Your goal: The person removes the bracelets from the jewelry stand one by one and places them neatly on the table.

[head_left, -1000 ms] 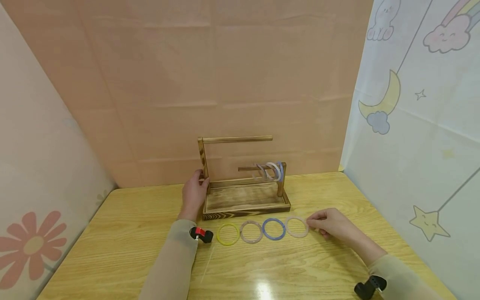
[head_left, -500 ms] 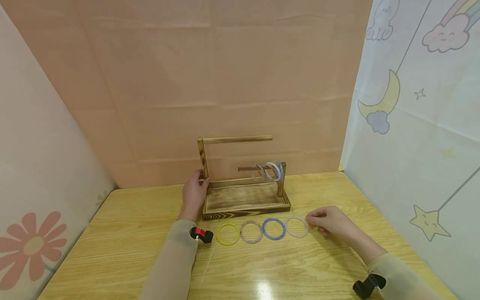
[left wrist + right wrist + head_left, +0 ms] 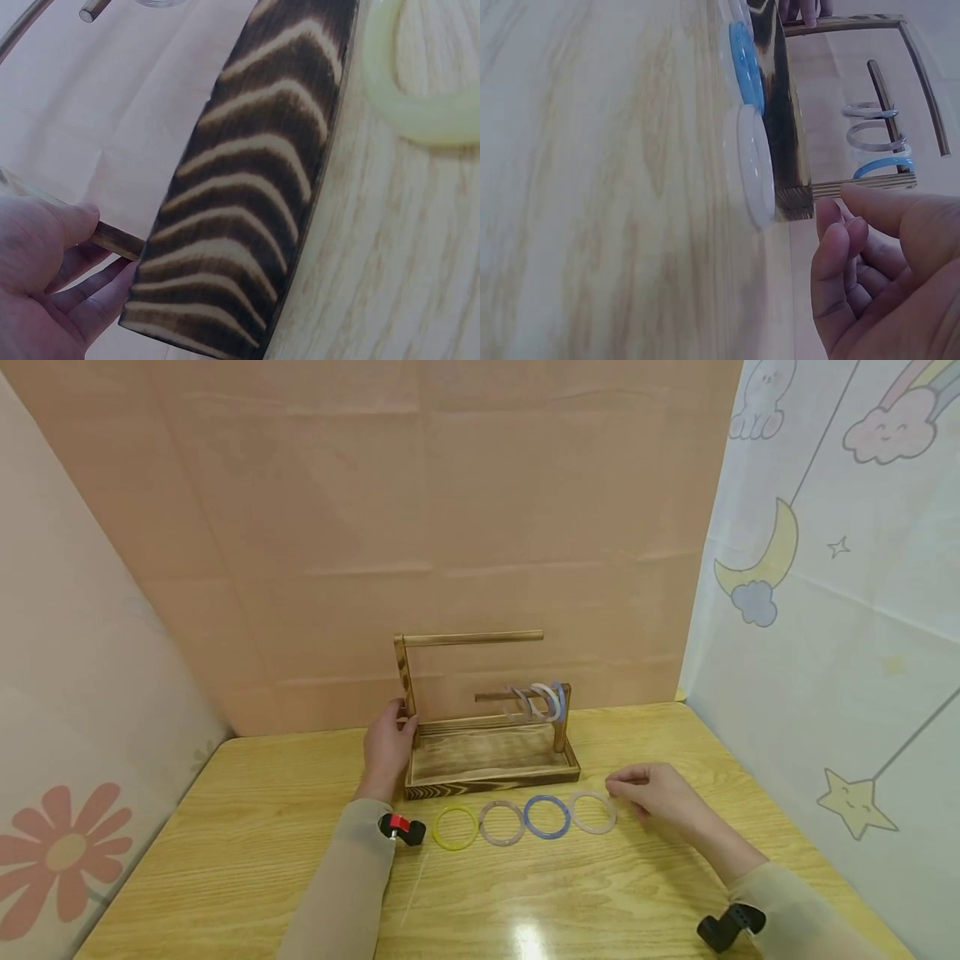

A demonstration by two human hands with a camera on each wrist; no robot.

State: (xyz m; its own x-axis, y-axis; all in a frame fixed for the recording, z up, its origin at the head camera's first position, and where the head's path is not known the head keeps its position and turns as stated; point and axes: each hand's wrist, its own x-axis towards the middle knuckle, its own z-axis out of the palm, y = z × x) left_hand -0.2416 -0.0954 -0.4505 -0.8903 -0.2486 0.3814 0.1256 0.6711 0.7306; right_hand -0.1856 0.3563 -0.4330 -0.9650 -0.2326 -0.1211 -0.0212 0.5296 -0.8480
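My left hand [image 3: 387, 747] grips the left post [image 3: 406, 672] of a wooden bangle stand [image 3: 495, 783], its thumb on the front side. My right hand [image 3: 663, 793] is just beyond the right end of a row of bangles, thumb and fingers loosely bent with nothing between them in the right wrist view. The row lies flat before the stand: a yellow bangle [image 3: 456, 848], a pinkish bangle [image 3: 502, 844], a blue bangle [image 3: 547, 837] and a pale bangle [image 3: 593, 832]. A white bangle [image 3: 556, 708], a blue one and a pinkish one hang on the lower bar [image 3: 487, 697].
The stand's upper bar [image 3: 472, 637] carries no bangles and points right from the left post. Behind the wooden table [image 3: 285, 860] rises a peach backdrop [image 3: 337, 527]. A patterned white sheet [image 3: 840, 652] borders the right side, with another on the left.
My right hand has risen slightly and drawn toward the stand, past the pale bangle's edge. My left hand keeps its grip on the post, and the bangles stay in place.
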